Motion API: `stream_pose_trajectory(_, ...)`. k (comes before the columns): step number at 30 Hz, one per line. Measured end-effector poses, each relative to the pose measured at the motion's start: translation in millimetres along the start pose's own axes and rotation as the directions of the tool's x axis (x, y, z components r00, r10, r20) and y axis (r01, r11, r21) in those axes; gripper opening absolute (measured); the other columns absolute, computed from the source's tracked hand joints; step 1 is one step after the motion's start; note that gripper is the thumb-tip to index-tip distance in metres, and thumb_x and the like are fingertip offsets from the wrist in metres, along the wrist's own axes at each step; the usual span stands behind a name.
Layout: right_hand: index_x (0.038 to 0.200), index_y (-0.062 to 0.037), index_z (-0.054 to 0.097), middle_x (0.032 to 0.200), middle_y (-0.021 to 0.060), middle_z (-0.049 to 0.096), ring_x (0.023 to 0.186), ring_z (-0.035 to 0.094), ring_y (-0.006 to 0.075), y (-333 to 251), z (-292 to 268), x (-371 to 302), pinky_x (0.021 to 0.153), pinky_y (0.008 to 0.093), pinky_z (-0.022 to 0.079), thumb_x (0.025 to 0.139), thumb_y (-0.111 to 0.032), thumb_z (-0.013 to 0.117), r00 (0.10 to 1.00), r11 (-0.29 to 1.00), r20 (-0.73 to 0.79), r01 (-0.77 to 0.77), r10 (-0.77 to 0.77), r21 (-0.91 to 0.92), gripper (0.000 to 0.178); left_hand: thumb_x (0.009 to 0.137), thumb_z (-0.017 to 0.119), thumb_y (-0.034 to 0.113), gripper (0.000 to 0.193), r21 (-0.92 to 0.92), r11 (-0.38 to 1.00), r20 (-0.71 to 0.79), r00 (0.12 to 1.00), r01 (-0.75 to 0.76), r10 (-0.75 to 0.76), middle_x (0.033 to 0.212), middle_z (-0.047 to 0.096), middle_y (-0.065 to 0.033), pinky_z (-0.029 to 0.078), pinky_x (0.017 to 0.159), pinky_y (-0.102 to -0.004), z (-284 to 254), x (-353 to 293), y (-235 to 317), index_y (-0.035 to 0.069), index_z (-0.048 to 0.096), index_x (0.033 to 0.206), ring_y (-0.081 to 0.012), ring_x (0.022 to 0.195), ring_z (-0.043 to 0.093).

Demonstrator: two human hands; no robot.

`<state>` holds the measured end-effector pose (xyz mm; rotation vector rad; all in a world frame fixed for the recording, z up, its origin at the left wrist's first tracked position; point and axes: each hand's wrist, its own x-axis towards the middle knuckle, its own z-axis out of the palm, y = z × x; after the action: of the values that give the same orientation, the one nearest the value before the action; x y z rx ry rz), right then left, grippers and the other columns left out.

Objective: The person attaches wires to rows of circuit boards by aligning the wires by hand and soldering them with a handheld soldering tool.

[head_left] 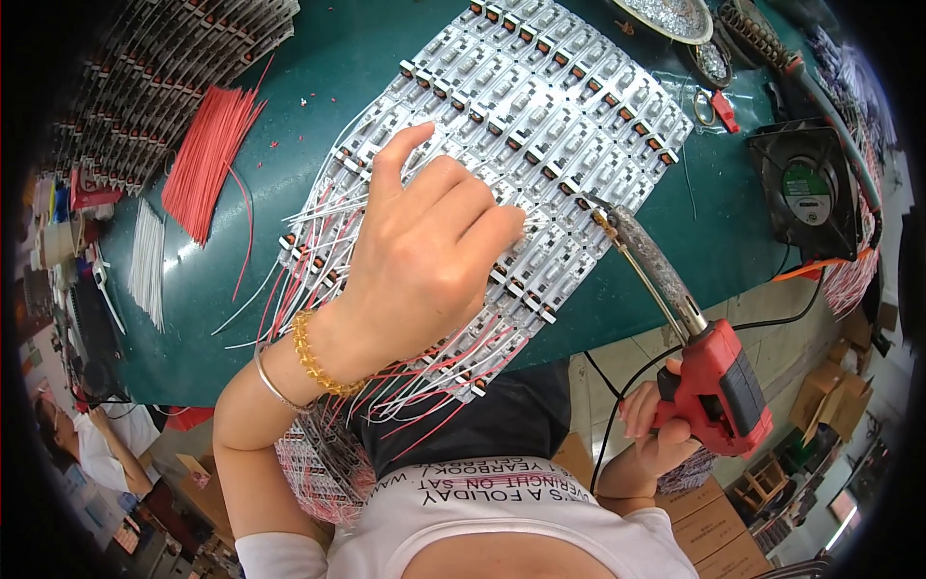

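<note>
A large panel of small white circuit boards [540,106], joined in rows, lies across the table and overhangs its near edge. My left hand [420,251] is over the panel's left half, fingers curled and the index finger raised and bent. A bundle of thin white wires [333,214] fans out from under that hand; the fingertips are partly hidden. My right hand [656,425] grips the red and black handle of a soldering gun [719,386] beyond the near table edge. Its tip is at the panel's right side. Red and white wires [415,381] trail from the panel's near rows.
Bundles of red wires [214,159] and white wires [147,261] lie on the green table [289,125] at left. Stacked panels [174,77] stand far left. At right are a black fan [805,188], a metal dish [670,14], red-handled snips [723,111] and a black cable [781,321]. Another person [106,439] sits at lower left.
</note>
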<state>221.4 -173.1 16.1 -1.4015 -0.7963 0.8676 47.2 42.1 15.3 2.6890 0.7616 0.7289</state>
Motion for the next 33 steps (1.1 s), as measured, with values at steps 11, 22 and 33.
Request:
stream_pose_trajectory(11,0.125,0.0084,0.039,0.046,0.0005,0.045,0.037,0.044,0.0118,3.7,-4.2,-6.8,0.041,0.0249,0.04,0.082,-0.057,0.056,0.999,1.0,-0.036,0.003,-0.003,0.016,0.08,0.071,0.071,0.007,0.012,-0.18,0.969,-0.041,0.983,0.171,-0.181,0.08,0.052,-0.0043,0.035,0.081,-0.0382,15.2,3.6,16.2,0.006,0.06,0.075,-0.0236,0.08,0.049)
stream_pose_trajectory(22,0.114,0.0067,0.046,0.047,-0.0005,0.045,0.037,0.044,0.0108,4.9,-9.2,-13.7,0.039,0.0231,0.038,0.079,-0.056,0.059,0.999,0.999,0.0,-0.036,0.036,0.004,0.073,0.07,0.07,0.006,0.013,-0.191,0.957,-0.032,0.973,0.218,-0.228,0.082,0.054,-0.0051,0.034,0.079,-0.0377,18.1,5.7,17.9,0.006,0.057,0.072,-0.0253,0.082,0.048)
stream_pose_trajectory(33,0.109,0.0052,0.047,0.047,-0.0008,0.045,0.037,0.044,0.0106,0.6,-4.3,-11.1,0.039,0.0224,0.037,0.079,-0.055,0.06,0.997,0.999,-0.07,-0.043,0.044,0.018,0.068,0.069,0.07,0.006,0.013,-0.161,0.965,-0.054,0.974,0.208,-0.219,0.083,0.053,-0.0065,0.035,0.087,-0.0414,21.0,5.1,19.5,0.006,0.057,0.073,-0.0266,0.083,0.049)
